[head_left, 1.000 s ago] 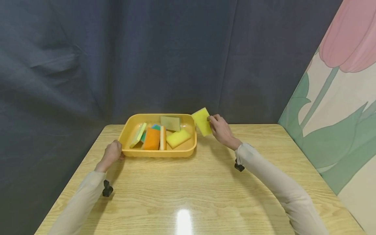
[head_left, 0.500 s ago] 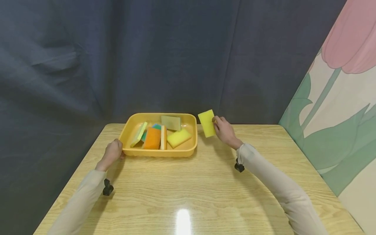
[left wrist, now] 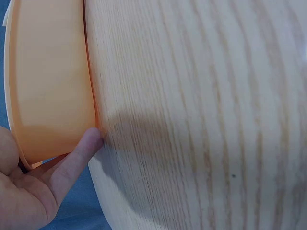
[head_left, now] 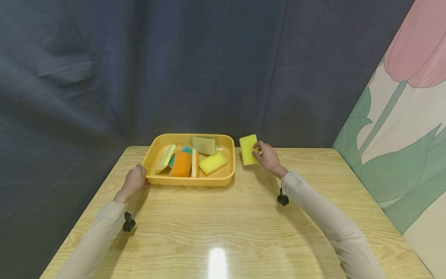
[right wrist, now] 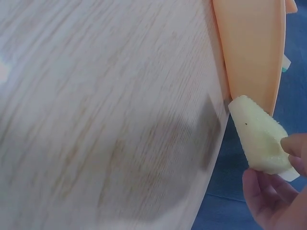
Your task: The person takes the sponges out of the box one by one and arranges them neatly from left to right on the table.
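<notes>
A yellow-orange plastic tray [head_left: 189,181] stands at the back of the table with several sponges in it. My left hand [head_left: 135,179] grips the tray's front left corner, its thumb over the rim and fingers below, as the left wrist view shows. Just right of the tray, my right hand [head_left: 267,157] pinches a yellow sponge [head_left: 248,150] by its right edge, holding it upright. In the right wrist view this sponge [right wrist: 256,136] is between thumb and fingers, near the tray's end wall [right wrist: 249,52]. Inside the tray are an orange sponge [head_left: 181,164], a yellow one [head_left: 213,163] and others.
The wooden table [head_left: 216,217] extends in front of the tray and to its right. A dark blue curtain [head_left: 209,69] hangs right behind the back edge. On the right is a wall with a painted tulip [head_left: 411,50]. Black wrist mounts [head_left: 283,197] hang beneath the sleeves.
My right hand has carried the yellow sponge a little right and down, away from the tray's rim, turning it more upright. My left hand stays on the tray's corner.
</notes>
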`<action>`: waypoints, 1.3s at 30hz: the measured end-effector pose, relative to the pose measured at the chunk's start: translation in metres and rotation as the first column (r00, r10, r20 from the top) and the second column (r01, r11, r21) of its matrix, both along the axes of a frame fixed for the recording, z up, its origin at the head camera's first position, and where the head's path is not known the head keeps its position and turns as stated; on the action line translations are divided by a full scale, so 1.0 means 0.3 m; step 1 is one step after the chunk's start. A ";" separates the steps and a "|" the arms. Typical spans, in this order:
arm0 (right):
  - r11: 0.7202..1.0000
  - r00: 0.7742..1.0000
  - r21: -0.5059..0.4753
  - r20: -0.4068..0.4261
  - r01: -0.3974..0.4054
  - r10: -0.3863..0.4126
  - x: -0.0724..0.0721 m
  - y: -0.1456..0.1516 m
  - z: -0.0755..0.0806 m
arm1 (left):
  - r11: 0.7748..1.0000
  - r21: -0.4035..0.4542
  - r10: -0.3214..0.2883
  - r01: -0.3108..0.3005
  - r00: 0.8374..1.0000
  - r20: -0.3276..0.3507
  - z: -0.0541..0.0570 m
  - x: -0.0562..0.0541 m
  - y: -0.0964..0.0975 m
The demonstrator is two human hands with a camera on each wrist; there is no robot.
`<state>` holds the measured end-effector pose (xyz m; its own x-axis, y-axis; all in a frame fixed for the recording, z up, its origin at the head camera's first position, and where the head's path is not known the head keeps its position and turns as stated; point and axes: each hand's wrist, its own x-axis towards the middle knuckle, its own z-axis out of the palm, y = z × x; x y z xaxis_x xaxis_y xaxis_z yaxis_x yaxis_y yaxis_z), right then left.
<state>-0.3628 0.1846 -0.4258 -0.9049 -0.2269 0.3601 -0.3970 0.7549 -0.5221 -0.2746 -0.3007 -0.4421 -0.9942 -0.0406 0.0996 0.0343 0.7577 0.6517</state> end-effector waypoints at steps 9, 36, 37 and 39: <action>0.999 0.995 -0.037 0.097 -0.012 0.015 -0.013 0.008 -0.020 | 1.000 0.019 0.000 0.000 1.000 0.014 -0.008 0.002 -0.004; 0.999 0.962 -0.029 0.271 -0.029 0.036 -0.027 -0.050 -0.036 | 0.998 0.059 -0.001 0.001 1.000 0.010 -0.003 -0.001 -0.004; 0.999 0.961 -0.030 0.276 -0.031 0.038 -0.027 -0.051 -0.035 | 0.998 0.062 -0.008 0.007 1.000 0.003 -0.003 0.000 -0.005; 0.999 0.961 -0.024 0.273 -0.035 0.040 -0.027 -0.053 -0.034 | 0.998 0.061 -0.013 0.014 1.000 -0.022 -0.003 0.003 -0.007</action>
<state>-0.3711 0.1687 -0.4360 -0.9603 -0.2586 0.1044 -0.2653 0.7313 -0.6283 -0.2737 -0.3028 -0.4430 -0.9923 -0.0338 0.1188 0.0589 0.7157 0.6959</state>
